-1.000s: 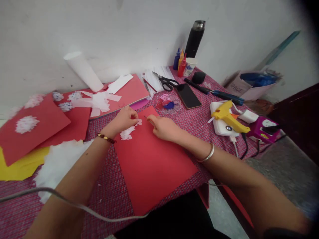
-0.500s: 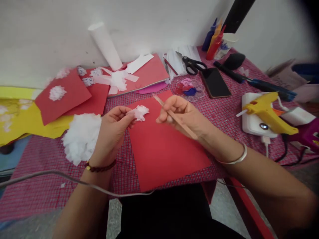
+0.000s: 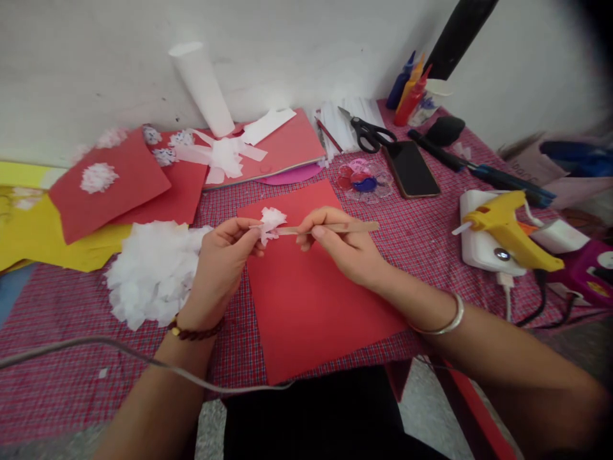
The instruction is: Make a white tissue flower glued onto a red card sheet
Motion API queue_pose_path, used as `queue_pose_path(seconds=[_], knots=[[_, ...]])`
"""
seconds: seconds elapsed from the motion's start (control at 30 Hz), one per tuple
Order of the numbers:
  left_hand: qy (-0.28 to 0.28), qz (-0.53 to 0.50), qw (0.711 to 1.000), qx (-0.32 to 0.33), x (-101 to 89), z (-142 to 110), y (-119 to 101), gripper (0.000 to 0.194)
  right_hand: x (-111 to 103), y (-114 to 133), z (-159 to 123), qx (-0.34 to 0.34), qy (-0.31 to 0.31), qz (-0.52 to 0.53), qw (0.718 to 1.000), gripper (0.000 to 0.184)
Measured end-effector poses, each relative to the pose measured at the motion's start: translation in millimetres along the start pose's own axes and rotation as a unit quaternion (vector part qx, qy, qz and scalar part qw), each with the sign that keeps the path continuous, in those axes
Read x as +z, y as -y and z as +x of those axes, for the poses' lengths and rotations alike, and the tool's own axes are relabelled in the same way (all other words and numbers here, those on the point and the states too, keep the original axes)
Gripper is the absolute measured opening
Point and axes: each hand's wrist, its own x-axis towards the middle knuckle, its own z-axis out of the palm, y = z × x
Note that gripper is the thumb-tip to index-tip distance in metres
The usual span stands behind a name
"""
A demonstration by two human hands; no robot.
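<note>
My left hand (image 3: 221,265) pinches a small crumpled piece of white tissue paper (image 3: 271,221) above a red paper sheet (image 3: 311,281) lying on the checked tablecloth (image 3: 62,377). My right hand (image 3: 342,246) is closed on a thin wooden stick (image 3: 335,227), held level with its tip pushed into the tissue. A heap of white tissue (image 3: 148,271) lies just left of my left hand.
Red sheets (image 3: 110,185) and yellow sheets (image 3: 29,236) with tissue tufts lie at the left. Scissors (image 3: 368,134), a phone (image 3: 412,169), a paint palette (image 3: 364,182), glue bottles (image 3: 409,92), a yellow glue gun (image 3: 507,227) on a white block and a paper roll (image 3: 204,86) stand behind.
Both hands lifted off the red sheet. My right hand took up the stick and turned it level, bringing its tip into the tissue piece held by my left hand.
</note>
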Motion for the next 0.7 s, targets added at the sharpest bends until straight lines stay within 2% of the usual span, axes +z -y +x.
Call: queue_pose_path(seconds=[0.23,0.37,0.47,0.6,0.7], knots=[[-0.003,-0.016,1.0,-0.013,1.9,-0.9,-1.5,0.009,-0.6,-3.2,-0.5,0.011,0.0,-0.025,1.0,0.02],[-0.009,-0.065,0.995,-0.075,1.1,-0.4,-5.6,0.014,-2.6,-1.1,-0.6,0.009,-0.013,-0.012,1.0,0.018],[-0.012,-0.107,0.989,-0.097,-0.5,0.3,-7.6,0.009,-5.1,3.0,-0.2,0.003,-0.037,0.009,0.999,0.016],[-0.028,-0.106,0.991,-0.074,-1.9,-0.3,-6.5,0.01,-6.9,8.3,-1.0,0.005,-0.056,0.011,0.998,0.017],[-0.013,-0.075,0.996,-0.044,-1.5,-1.8,-4.5,0.012,-5.9,8.9,-2.9,0.006,-0.052,0.003,0.999,0.018]])
